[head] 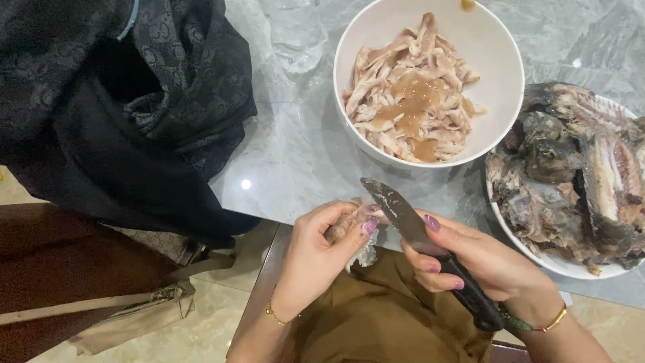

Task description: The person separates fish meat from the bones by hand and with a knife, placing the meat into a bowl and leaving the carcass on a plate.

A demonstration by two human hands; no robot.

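Left hand (pixel 316 252) pinches pale, ragged fish piece (pixel 349 232) w/ knife (pixel 416 235) alongside.

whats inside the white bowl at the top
The white bowl holds a heap of pale shredded fish meat with brownish sauce pooled on top. The meat covers the bowl's bottom, so whatever lies under the heap cannot be seen.

A home dining spot: a marble surface (pixel 295 161) with a bowl (pixel 500 74) of shredded meat, a plate (pixel 571 267) of fish, tiled floor (pixel 215 323).
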